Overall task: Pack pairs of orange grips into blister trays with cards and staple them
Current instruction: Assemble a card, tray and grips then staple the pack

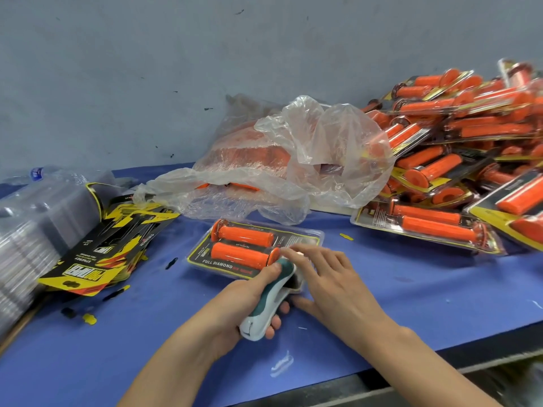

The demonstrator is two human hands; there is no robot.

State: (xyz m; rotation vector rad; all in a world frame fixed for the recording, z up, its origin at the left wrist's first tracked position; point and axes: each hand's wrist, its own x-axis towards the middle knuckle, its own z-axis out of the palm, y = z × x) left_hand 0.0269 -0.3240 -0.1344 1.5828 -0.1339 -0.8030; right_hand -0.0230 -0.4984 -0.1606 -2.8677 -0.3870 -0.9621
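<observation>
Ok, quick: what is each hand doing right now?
Left hand: closed around the stapler.
Right hand: open, fingers flat on the blister pack, holding nothing.

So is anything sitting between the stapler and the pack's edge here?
Nothing visible: the green-and-white stapler in the left hand already meets the clear blister pack of orange grips; the right hand steadies it.

"FULL DIAMOND" is printed in white along the near edge of the card (219, 264) inside the blister tray (305, 235). Lettering on the loose cards (88, 268) is inverted and not reliably legible.
</observation>
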